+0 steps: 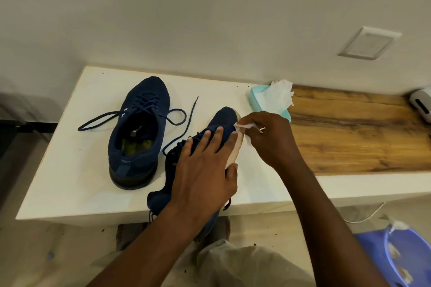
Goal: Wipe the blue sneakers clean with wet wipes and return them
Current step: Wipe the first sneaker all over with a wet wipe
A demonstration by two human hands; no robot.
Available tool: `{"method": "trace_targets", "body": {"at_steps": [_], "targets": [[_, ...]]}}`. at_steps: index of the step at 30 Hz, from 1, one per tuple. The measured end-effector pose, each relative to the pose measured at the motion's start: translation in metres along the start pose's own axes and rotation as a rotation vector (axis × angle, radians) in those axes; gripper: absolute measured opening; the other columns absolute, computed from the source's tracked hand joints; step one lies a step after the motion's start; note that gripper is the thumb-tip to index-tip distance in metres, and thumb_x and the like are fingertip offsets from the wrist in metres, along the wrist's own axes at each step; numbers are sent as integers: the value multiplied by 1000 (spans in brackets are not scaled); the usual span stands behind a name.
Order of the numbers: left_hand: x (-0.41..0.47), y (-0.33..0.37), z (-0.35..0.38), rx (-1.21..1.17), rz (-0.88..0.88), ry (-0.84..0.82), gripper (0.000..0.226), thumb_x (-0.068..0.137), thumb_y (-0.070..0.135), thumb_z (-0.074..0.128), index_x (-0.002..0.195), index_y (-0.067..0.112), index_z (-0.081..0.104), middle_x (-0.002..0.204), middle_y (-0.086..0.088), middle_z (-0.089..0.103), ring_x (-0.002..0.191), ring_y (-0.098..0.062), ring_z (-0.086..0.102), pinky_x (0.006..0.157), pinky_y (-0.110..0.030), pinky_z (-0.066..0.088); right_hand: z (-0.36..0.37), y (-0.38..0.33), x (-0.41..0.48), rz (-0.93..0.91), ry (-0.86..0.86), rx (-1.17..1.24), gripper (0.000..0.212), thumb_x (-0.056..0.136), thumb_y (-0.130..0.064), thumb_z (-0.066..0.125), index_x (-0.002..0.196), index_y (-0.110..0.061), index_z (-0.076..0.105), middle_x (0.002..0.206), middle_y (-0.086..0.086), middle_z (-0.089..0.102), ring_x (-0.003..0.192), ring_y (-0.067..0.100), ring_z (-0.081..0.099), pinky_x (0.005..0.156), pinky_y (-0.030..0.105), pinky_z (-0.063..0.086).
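Observation:
Two dark blue sneakers are on the white bench top [70, 170]. One sneaker [137, 133] stands upright at the left with its laces loose. The other sneaker [224, 119] lies tilted on its side near the middle, its pale sole edge facing right. My left hand [205, 170] grips this tilted sneaker, fingers spread over its upper and thumb on the sole. My right hand [268, 137] pinches a white wet wipe [245, 126] against the sole edge near the toe.
A teal wet-wipe pack [258, 100] with a white wipe [281, 93] sticking out sits by the wall. A wooden section [361, 128] runs to the right. A purple bin [405, 256] holding used wipes stands on the floor at the lower right.

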State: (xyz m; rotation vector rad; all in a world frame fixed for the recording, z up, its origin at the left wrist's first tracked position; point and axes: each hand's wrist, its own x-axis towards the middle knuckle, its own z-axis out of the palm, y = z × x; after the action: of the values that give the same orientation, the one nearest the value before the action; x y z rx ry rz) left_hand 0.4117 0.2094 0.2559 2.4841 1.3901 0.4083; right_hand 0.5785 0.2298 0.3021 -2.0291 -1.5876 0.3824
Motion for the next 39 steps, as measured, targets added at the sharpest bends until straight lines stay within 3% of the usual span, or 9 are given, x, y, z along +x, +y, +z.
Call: {"method": "trace_targets", "body": {"at_steps": [4,8,12,16,20,24,27,33,39], "targets": [[-2,1,1,3,-13,-12,68,95,49,30,160,34,15,168,0,17,154,-21,19,123,-52,17,11,-7,17,27,49,-35,22,99,-12,55,114,-15,71,109,1,68,99,14,62,86,12,44],[-1,-7,2,-21,-34,5,68,95,50,32,160,35,18,167,0,21,153,-21,24,122,-52,20,13,-15,17,-9,-26,10,23,98,-8,54,112,-14,72,115,6,68,106,20,62,94,24,48],[0,-8,3,-17,-23,-17,68,95,51,30,160,36,15,168,2,18,154,-20,20,123,-51,17,-1,-9,-2,-40,-62,-18,21,96,-8,60,110,-17,73,110,-2,68,98,9,58,83,8,41],[0,-3,3,-17,-25,-30,69,94,51,29,160,36,14,168,2,17,154,-20,20,122,-52,19,14,-13,21,5,24,-23,22,97,-8,56,113,-10,71,113,8,68,104,20,62,89,17,42],[-1,-11,0,-54,-47,-17,70,93,52,31,160,35,18,167,3,21,153,-19,24,123,-50,19,14,-17,18,-96,-32,11,20,95,-5,58,105,-12,73,107,6,68,99,19,62,85,23,49],[-1,-8,-1,-66,-45,-39,70,93,52,30,160,37,13,168,6,16,154,-17,19,124,-49,17,2,-9,8,-73,-70,-11,21,95,-4,59,106,-15,74,107,0,69,98,13,60,82,11,43],[0,-5,-1,-58,-45,-60,72,92,52,27,160,38,9,169,7,12,155,-16,16,124,-49,15,17,-6,27,-4,39,2,22,98,-6,54,110,-12,72,111,6,68,103,19,62,90,19,45],[-1,-13,-3,-110,-74,-31,72,91,53,33,159,40,15,167,8,19,153,-15,22,123,-47,18,10,-13,8,-208,-71,58,23,89,3,59,94,-12,76,97,4,70,93,18,62,83,28,51],[1,-6,0,-87,-58,-75,73,91,54,28,159,40,7,169,9,11,155,-15,16,124,-49,15,21,1,30,-64,77,68,23,92,4,59,101,-11,74,103,3,71,95,15,63,92,29,54]]}}
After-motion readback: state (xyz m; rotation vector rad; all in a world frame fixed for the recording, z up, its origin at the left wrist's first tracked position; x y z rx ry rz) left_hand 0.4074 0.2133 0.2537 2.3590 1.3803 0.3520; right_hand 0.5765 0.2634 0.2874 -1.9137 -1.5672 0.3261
